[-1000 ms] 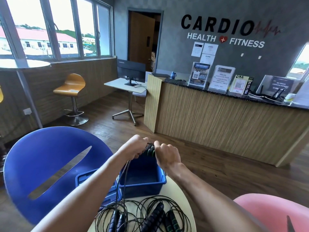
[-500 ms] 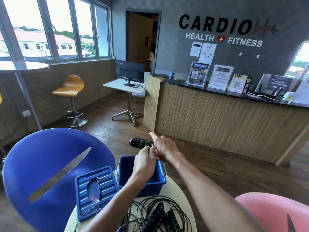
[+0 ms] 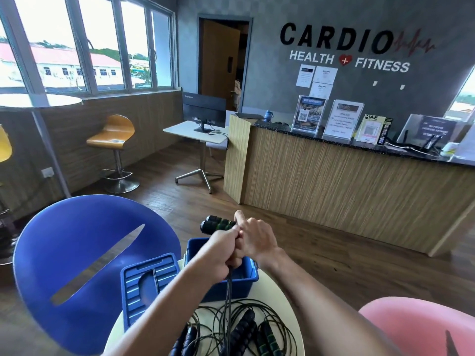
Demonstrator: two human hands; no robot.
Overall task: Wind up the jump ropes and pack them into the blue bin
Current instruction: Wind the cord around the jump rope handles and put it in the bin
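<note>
**First rope in hand, bin apparently bare**

At the far left of the round surface [image 3: 288, 301] lies the blue lid [image 3: 150, 286], flat and off the bin, just beside it. Next to the right, the left hand [image 3: 218, 255] is closed in a fist around the cord [image 3: 227, 299] of one jump rope, which drops straight down from the fist to the tangle below. Above that fist the rope's two black-and-green handles [image 3: 217, 224] stick out together toward the left, held side by side. The right hand [image 3: 254, 240] is clamped on their near ends, index finger raised, and touches the left hand.

Both hands hover over the blue bin [image 3: 244, 278], which stands open at the far edge of the surface. What shows of its inside looks bare, though the forearm hides part of it.

Nearer the camera, the loose ropes [image 3: 246, 327] lie in a heap of overlapping loops with several dark handles among them; how many ropes there are cannot be told.

By this showing the job is barely begun: one rope is being gathered, its cord not yet wound, and none appears packed. The heap remains to be wound and packed.
</note>
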